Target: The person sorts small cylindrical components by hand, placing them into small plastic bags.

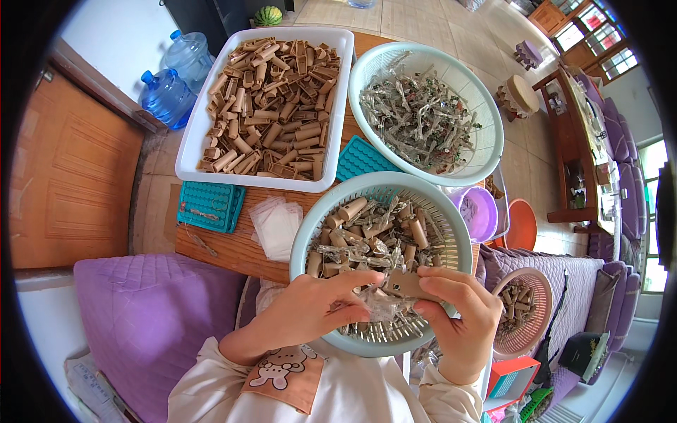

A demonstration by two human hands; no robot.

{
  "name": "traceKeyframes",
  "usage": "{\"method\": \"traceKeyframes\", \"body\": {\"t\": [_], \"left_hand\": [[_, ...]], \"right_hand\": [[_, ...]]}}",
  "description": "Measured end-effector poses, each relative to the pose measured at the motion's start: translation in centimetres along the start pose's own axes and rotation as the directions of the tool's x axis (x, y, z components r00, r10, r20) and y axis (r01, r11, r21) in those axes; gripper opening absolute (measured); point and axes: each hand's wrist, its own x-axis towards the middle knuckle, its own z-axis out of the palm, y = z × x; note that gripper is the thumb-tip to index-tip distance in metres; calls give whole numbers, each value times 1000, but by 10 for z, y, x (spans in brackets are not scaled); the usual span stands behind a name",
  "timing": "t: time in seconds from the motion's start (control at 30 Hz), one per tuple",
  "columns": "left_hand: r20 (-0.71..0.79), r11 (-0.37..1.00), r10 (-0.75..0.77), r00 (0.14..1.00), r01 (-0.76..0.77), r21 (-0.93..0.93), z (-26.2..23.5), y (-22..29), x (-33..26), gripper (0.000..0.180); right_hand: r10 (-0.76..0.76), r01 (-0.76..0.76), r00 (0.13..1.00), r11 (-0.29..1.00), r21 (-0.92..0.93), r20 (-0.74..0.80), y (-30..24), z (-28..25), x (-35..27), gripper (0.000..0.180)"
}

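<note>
Seen from above, the left hand (pixel 310 310) and right hand (pixel 458 317) pinch a small brown tube (pixel 407 284) and clear wrapper (pixel 384 304) over a pale green basket (pixel 303 233) of tubes on a wooden table (pixel 233 250).

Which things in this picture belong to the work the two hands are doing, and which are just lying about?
In use:
left hand and right hand, together holding a brown tube and crinkled clear wrapper
near basket of tubes
white tray of tubes
far basket of wrappers

Lying about:
water bottles
watermelon
purple cushion
teal moulds
</note>
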Motion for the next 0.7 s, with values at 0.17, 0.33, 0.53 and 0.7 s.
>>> {"method": "traceKeyframes", "body": {"t": [0.17, 0.33, 0.53, 0.7], "left_hand": [[-7, 1000, 15, 1000, -15, -22, 0, -5, -3, 45], [27, 1000, -6, 1000, 6, -5, -3, 0, -4, 44], [-22, 999, 9, 1000, -8, 51, -3, 2, -7, 43], [-45, 994, 38, 998, -33, 104, -3, 2, -8, 44]], "right_hand": [[25, -27, 995, 999, -25, -100, -3, -5, -1, 26], [-65, 55, 995, 991, -125, -79, -8, -1, 0, 27], [-3, -6, 999, 986, -167, -51, -12, 3, 0, 27], [101, -100, 995, 987, -130, 1, -15, 3, 1, 26]]}}
